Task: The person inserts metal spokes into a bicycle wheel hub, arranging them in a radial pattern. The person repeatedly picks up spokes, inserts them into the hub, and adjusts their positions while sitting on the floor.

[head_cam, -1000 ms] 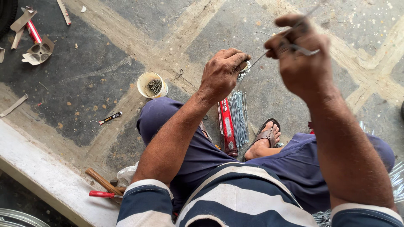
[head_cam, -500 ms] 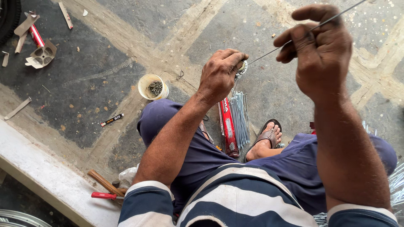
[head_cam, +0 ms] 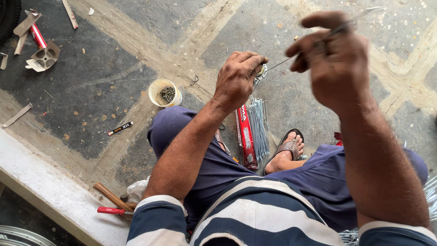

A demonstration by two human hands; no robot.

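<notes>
My left hand (head_cam: 239, 77) is closed over a small round metal hub (head_cam: 260, 71), held above my knee. A thin metal spoke (head_cam: 318, 40) runs from the hub up to my right hand (head_cam: 334, 59), which pinches it between thumb and fingers, raised at the upper right. Below the hub, on the floor, lies a bundle of loose metal spokes (head_cam: 259, 127) beside a red wrapper (head_cam: 246, 136).
A small cream cup (head_cam: 165, 93) of dark small parts stands on the stone floor by my left knee. A wooden-handled tool (head_cam: 112, 197) and a red-handled tool (head_cam: 113, 211) lie on the concrete ledge. Metal scraps (head_cam: 42, 58) lie far left. My sandalled foot (head_cam: 286, 150) rests beside the spokes.
My right hand has drawn the spoke up and to the right, away from the hub. My left hand has stayed closed on the hub in nearly the same place.
</notes>
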